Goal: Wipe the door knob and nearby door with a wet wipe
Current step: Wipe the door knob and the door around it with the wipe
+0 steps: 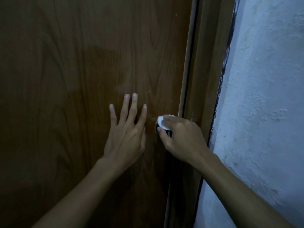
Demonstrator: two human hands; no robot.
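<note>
A brown wood-grain door (82,71) fills most of the view. My left hand (126,132) lies flat against it with fingers spread, just left of the knob. My right hand (179,139) is wrapped around the dark metal door knob (168,133), most of which is hidden under my fingers. A white wet wipe (162,123) is bunched between my right fingers and the knob, showing at the knob's upper left.
The brown door frame (207,79) runs down just right of the knob. Beyond it stands a rough white plaster wall (266,96). A darker damp-looking patch (102,53) shows on the door above my left hand.
</note>
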